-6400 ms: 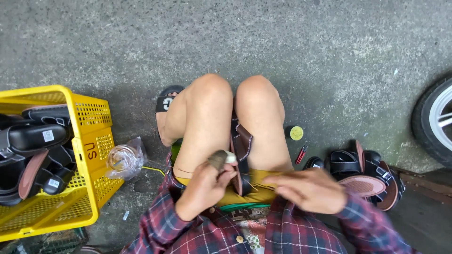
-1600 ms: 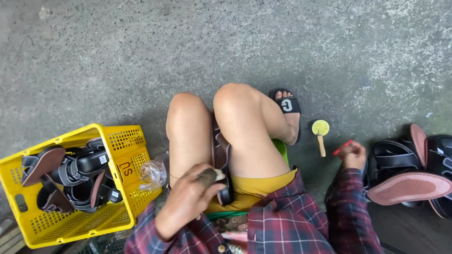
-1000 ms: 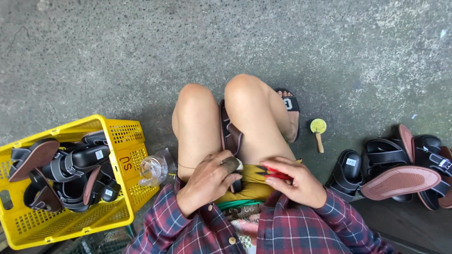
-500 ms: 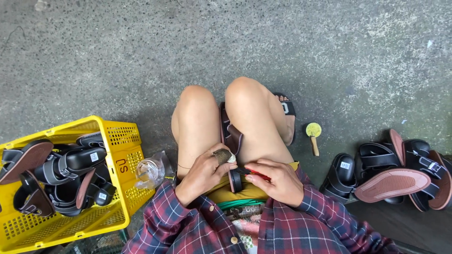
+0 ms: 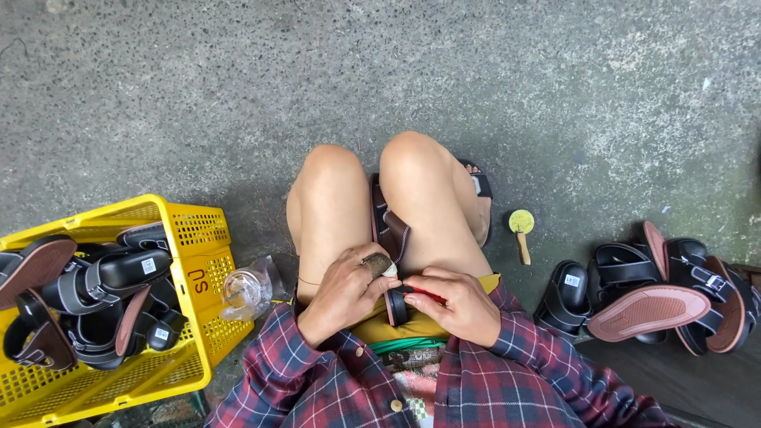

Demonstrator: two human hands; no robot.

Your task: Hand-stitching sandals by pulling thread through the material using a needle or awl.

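Concrete floor; sandal between both hands' grip.

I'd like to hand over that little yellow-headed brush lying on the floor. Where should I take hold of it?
Take the yellow-headed brush by its short wooden handle, coming from above at the end nearer the person. The round yellow head points away and may be sticky; the handle lies flat on the concrete floor, clear of the sandal pile.

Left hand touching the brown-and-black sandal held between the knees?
Touching. The head view shows the left hand with its fingers curled onto the near end of the brown-and-black sandal, no gap visible; the right hand meets it from the other side.
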